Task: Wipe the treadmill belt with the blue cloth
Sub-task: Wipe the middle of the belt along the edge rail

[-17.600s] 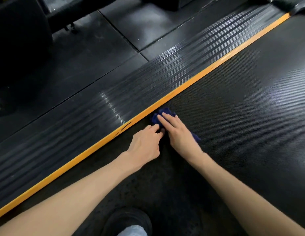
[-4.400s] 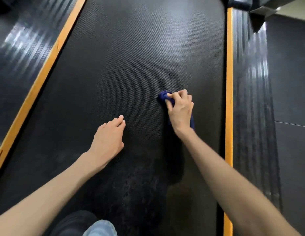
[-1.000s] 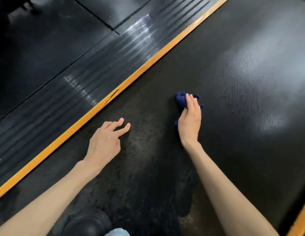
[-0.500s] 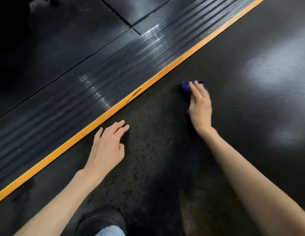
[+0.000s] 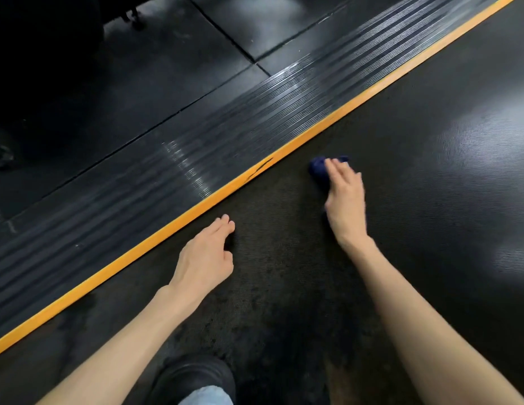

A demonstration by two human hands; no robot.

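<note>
While I watch the head view, the right hand [image 5: 344, 203] lies palm-down on the blue cloth [image 5: 319, 170], fingers stretched flat over it, pressing it onto the treadmill belt [image 5: 430, 200]. Cloth is bunched; only its far end shows past the fingertips, rest is hidden under the palm. I can't tell if the thumb hooks any fabric, so I log it as a flat press, not a clear pinch. Hand edge is motion-blurred.

Left hand [image 5: 203, 258] sits on the belt, left of and nearer to me than the right hand, well apart from the cloth. Fingers loosely curled, fingertips down on the belt, holding nothing.

Orange edge strip [image 5: 196, 211] runs diagonally just left of the left hand, with a dark scuff mark [image 5: 259, 169] on it, left of the cloth. Beyond the strip, the ribbed side rail [image 5: 196, 159], then dark floor tiles [image 5: 138, 83].

Belt near the left hand looks mottled and patchy; right of the right hand it shows pale glare. Black shoe [image 5: 193, 378] and a bit of blue jeans hem [image 5: 205, 397] at the bottom edge, below the left hand.
</note>
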